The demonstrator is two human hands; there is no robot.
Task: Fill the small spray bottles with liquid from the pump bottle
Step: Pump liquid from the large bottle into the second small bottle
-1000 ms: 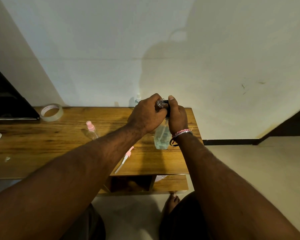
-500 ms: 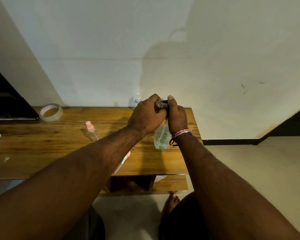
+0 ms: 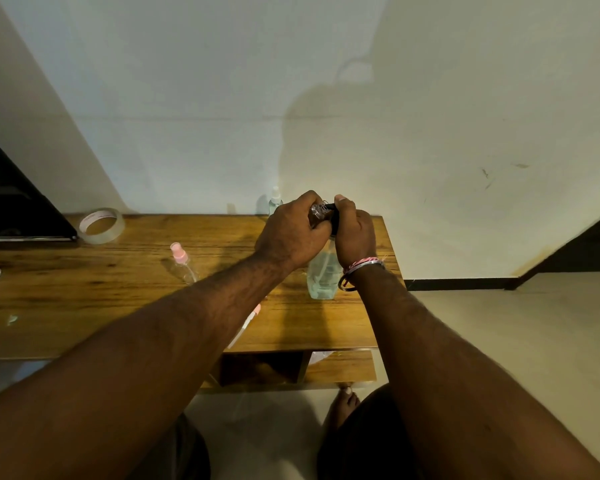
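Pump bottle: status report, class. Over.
Left hand holds a small clear bottle at the pump bottle's top. Right hand grips pump head. Nothing obstructing.

Both forearms are bare, without sleeves; pink, white and dark thread bands (image 3: 360,268) circle the right wrist; one foot (image 3: 342,403) is bare.

On the desk (image 3: 84,296), the pump bottle (image 3: 323,278) stands near the right edge, a tape roll (image 3: 101,225) at the back edge, a spray bottle (image 3: 182,261) between them.
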